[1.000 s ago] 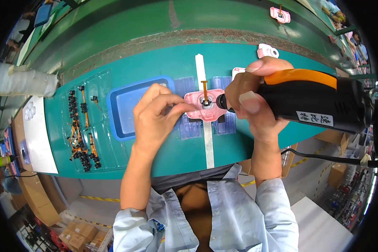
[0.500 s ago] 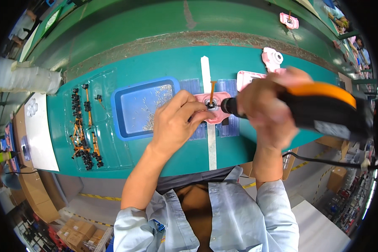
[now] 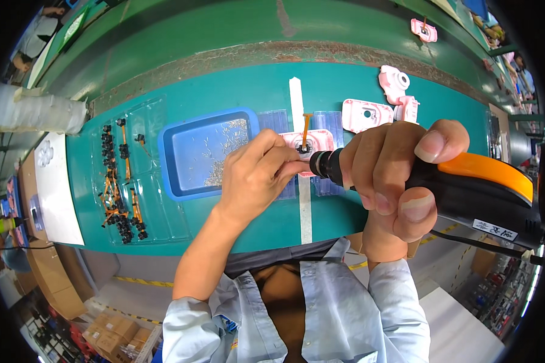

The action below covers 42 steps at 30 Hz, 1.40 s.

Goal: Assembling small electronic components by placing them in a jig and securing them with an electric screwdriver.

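A pink camera shell (image 3: 324,140) lies on the green bench in front of me. A small black camera module (image 3: 303,147) sits in its middle, with an orange ribbon cable (image 3: 307,124) standing up from it. My left hand (image 3: 252,174) grips the shell's left side, thumb and fingers pinched at its lower edge. Whether a screw is between the fingertips is hidden. My right hand (image 3: 384,172) is wrapped round a black and orange electric screwdriver (image 3: 478,187), held nearly level. Its black nose (image 3: 326,166) is over the shell's lower right part, close to my left fingertips; the bit's tip is hidden.
A blue tray (image 3: 166,158) of loose screws stands left of the shell. Further left, a clear plastic tray (image 3: 168,209) holds several camera modules. More pink shells (image 3: 360,115) lie at the back right, another (image 3: 424,30) beyond the bench. The screwdriver's cord (image 3: 466,240) trails right.
The screwdriver's nose has moved down and left across the shell, nearer my left fingertips. My right hand, blurred before, is lower and sharper. My left hand keeps its grip.
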Tool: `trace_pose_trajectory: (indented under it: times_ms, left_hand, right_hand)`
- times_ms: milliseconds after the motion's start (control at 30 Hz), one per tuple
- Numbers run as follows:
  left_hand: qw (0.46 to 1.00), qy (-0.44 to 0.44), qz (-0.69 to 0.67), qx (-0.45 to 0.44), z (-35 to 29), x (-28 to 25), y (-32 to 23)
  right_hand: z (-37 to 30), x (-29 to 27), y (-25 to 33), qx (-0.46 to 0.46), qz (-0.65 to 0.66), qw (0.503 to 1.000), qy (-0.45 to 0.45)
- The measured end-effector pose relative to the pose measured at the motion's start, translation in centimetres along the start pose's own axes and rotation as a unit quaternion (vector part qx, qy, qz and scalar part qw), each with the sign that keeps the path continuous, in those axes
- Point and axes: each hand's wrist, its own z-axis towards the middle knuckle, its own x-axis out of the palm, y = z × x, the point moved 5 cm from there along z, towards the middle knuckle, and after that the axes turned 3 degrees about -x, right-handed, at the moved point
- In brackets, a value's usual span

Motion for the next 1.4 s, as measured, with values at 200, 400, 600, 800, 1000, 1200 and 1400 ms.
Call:
trace_pose_trajectory:
  times_ms: [200, 400, 600, 800, 1000, 1200, 1400]
  left_hand:
    - [0.999, -0.009, -0.035, -0.007, -0.2, -0.2, 0.3]
    - [0.986, -0.009, -0.060, -0.157, 0.6, -3.9, 2.7]
    - [0.957, 0.093, 0.121, -0.246, -0.5, -5.0, 5.2]
    - [0.953, 0.091, 0.130, -0.260, -0.8, -5.0, 5.2]
    - [0.962, 0.043, 0.081, -0.256, 0.1, -5.4, 4.0]
    - [0.990, 0.112, 0.011, -0.089, 0.9, -2.3, 0.9]
    - [0.992, 0.116, 0.018, -0.048, 0.4, -2.5, -0.1]
  right_hand:
    - [0.0, 0.5, -0.3, 0.008, -0.039, 0.997, -0.060]
    - [0.1, 0.5, -1.4, -0.003, -0.089, 0.991, -0.100]
    - [0.2, 0.4, -2.1, -0.014, -0.135, 0.981, -0.139]
    - [0.1, 0.2, -2.8, 0.008, -0.131, 0.984, -0.123]
    - [0.0, 0.0, -4.0, 0.023, -0.149, 0.979, -0.136]
    - [0.5, 0.0, -4.2, 0.031, -0.098, 0.983, -0.153]
    - [-1.6, -2.9, 4.1, -0.054, -0.084, 0.974, -0.203]
